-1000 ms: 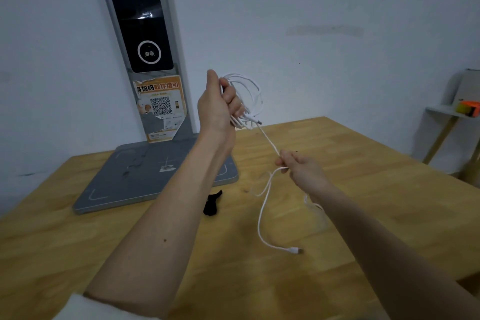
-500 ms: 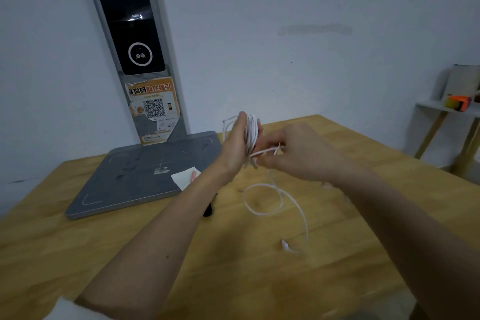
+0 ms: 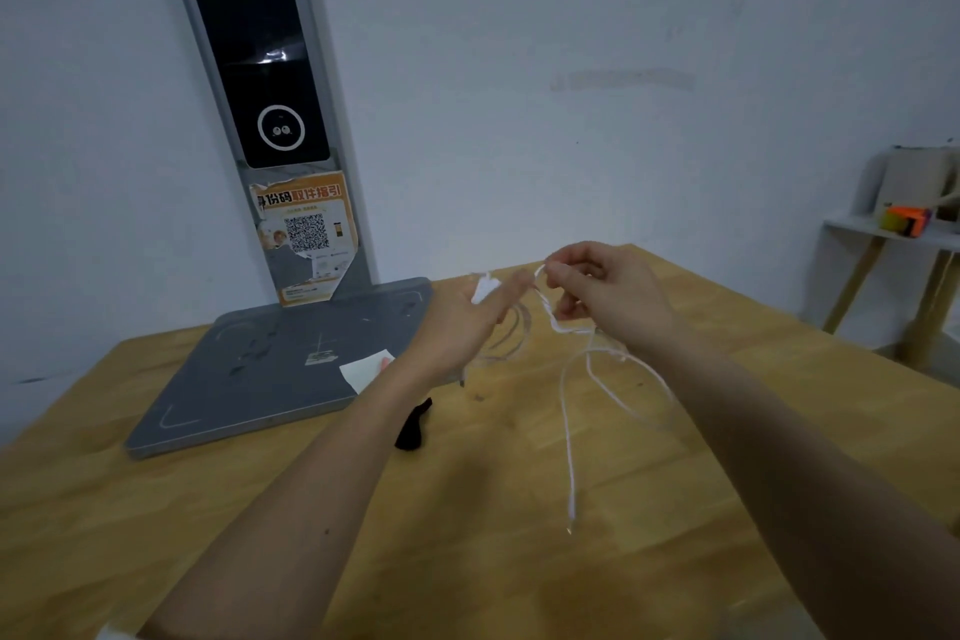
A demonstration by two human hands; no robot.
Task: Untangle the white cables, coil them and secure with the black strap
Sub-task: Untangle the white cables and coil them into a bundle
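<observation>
Here the left hand (image 3: 462,322) lies open with loops of cable (image 3: 569,431) over its fingers; the right hand (image 3: 608,296) pinches a strand. The strap (image 3: 413,429) lies on the table (image 3: 156,535), nearer.

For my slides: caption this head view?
Both hands, left hand and right hand, work white cables above wooden table.
</observation>
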